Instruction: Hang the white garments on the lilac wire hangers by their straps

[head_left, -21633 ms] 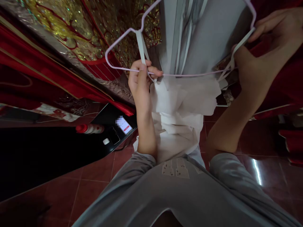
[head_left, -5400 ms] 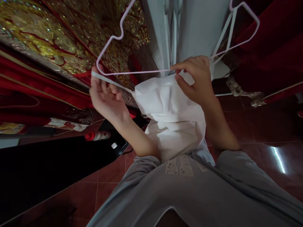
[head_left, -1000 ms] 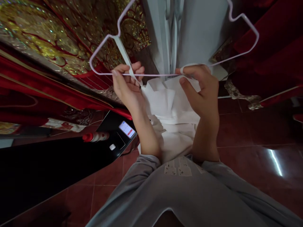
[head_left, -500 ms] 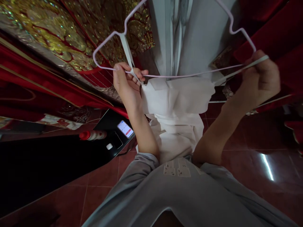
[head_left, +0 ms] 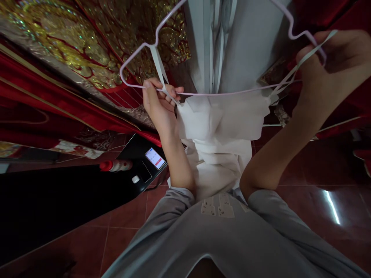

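A pale pink clothes hanger [head_left: 223, 94] spans the space in front of me. From it hangs a white garment [head_left: 224, 121] with thin straps. My left hand [head_left: 162, 106] is closed around the hanger's lower bar near its left end, beside the left strap [head_left: 158, 63], which is looped over the hanger's notch. At the hanger's right end, my right hand [head_left: 333, 71] grips the right strap [head_left: 314, 52], drawn taut up past the hanger's corner. Some of its fingers are hidden behind the hand. The garment's lower part bunches in folds near my body.
Red and gold sequined cloth [head_left: 95, 42] hangs at the left, grey fabric [head_left: 249, 42] ahead, red cloth [head_left: 344, 11] at the right. A black table [head_left: 72, 197] at left carries a lit phone [head_left: 155, 158], a red-capped bottle [head_left: 116, 166] and a small white case [head_left: 135, 179].
My right hand has moved up and outward to the right, drawing the right strap higher around the hanger's corner. My left hand and the hanger shifted slightly right in view.
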A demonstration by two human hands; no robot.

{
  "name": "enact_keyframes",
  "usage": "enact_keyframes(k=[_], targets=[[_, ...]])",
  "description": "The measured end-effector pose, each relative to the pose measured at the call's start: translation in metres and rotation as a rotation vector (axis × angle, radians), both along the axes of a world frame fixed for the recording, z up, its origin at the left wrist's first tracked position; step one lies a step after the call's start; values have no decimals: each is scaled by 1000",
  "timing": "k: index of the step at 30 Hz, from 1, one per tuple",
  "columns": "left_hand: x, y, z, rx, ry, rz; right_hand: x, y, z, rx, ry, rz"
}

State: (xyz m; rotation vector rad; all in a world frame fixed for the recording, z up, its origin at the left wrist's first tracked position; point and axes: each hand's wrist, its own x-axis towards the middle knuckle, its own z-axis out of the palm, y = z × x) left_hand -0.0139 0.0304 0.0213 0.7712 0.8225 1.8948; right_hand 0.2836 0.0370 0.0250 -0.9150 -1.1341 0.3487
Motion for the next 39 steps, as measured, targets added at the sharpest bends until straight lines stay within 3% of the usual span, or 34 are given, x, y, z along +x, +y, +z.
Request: enact_keyframes(k=[2,5,9,11,14,17,18,20,23,26,29,34,39], targets=[[-2,1,0,20,-4,1,-13,-4,12,77,-100,-45],[-4,3,-1,62,-1,-14,-23,-2,24,51,-252,20],[-1,2,-5,33,22,-15,-23,8,29,146,-388,-3],[2,0,-6,21,36,-12,-30,8,26,316,-371,-27],[6,-3,-7,56,22,-10,-61,-8,10,498,-118,-115],[11,-6,-5,76,-1,-11,-99,-30,-21,324,159,-197],[12,-7,-4,64,-2,-7,-108,-35,-32,165,177,-137],[14,-9,-2,21,5,7,-117,-37,-52,-14,192,-37],[15,-11,-1,4,16,19,-117,-30,-67,-179,198,103],[16,-13,-2,51,21,6,-112,-26,-66,-227,207,201],[20,-16,-5,30,75,19,-109,-28,-61,-171,217,292],[25,-19,-15,50,235,102,-108,-25,-58,-157,261,329],[5,-19,-30,180,412,246,-118,-33,-44,-166,420,380]])
